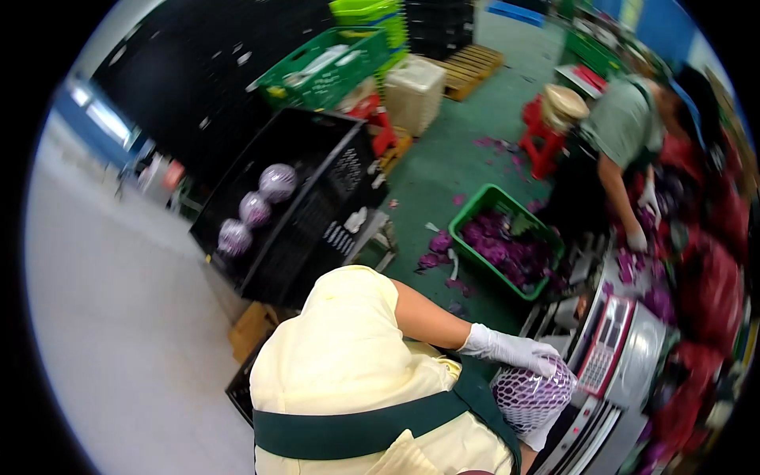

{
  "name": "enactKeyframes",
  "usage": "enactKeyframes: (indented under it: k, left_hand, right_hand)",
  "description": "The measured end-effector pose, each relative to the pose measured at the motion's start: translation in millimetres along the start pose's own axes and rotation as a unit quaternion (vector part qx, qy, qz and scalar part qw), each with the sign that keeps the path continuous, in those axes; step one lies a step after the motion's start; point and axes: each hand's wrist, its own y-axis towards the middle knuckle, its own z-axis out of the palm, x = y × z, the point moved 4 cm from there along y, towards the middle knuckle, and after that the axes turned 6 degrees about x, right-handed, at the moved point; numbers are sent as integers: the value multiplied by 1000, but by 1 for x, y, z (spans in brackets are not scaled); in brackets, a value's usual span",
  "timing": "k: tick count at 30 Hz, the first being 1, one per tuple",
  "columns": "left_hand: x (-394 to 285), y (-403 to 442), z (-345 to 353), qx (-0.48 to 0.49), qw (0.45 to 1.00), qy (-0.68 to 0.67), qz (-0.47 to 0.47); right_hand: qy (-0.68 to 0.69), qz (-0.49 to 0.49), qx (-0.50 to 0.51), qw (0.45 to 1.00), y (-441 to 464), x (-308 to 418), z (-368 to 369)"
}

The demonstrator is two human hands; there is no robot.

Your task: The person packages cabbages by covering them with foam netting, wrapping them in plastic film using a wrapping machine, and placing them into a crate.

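Note:
My left hand (pixel 518 351), in a white glove, lies on top of a purple cabbage (pixel 534 396) wrapped in white mesh netting, its fingers curved over the surface. Below the cabbage a small part of my right hand (pixel 540 435), also white-gloved, touches its underside; the fingers are mostly hidden. Right beside the cabbage stands a scale or wrapping machine with a red-edged keypad (pixel 607 346) and a metal surface.
Three netted cabbages (pixel 255 209) sit in a black crate (pixel 305 229). A green crate (pixel 492 257) of purple leaves stands on the floor. A co-worker (pixel 625 127) bends over cabbages near red sacks (pixel 708 293). A red stool (pixel 540 138) stands behind.

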Motion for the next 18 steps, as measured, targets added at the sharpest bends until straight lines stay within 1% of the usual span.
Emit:
enactKeyframes:
  k: [1,2,4,6,8,10,11,12,13,14,16,18]
  left_hand:
    - [-5,-14,-13,-50,998,-27,-8]
    - [-7,-31,-20,-64,977,-202,25]
    - [-35,-78,-37,-131,925,-336,116]
    - [-68,-133,-59,-247,871,-373,202]
    - [-81,-189,-110,-240,822,-367,362]
    - [-106,-270,-142,-365,771,-309,420]
    - [-112,-311,-163,-433,752,-252,428]
    - [-110,-353,-188,-497,727,-193,432]
    - [-103,-401,-221,-579,692,-107,417]
    - [-97,-444,-247,-651,647,-18,398]
    - [-96,-508,-272,-811,488,58,316]
    - [-60,-569,-329,-865,426,83,254]
  right_hand:
    - [-7,16,28,999,9,-2,13]
    - [-13,30,53,998,17,-4,27]
    - [-23,58,85,994,32,-11,54]
    - [-28,87,101,991,44,-24,67]
    - [-37,141,96,985,58,-41,61]
    - [1,167,137,976,73,-62,57]
    - [-13,174,97,980,74,-67,67]
    - [-11,179,91,980,78,-73,75]
    - [-12,188,92,978,84,-78,83]
    - [-13,195,93,976,91,-83,94]
    - [-28,191,72,979,107,-89,116]
    - [-45,186,58,980,124,-98,140]
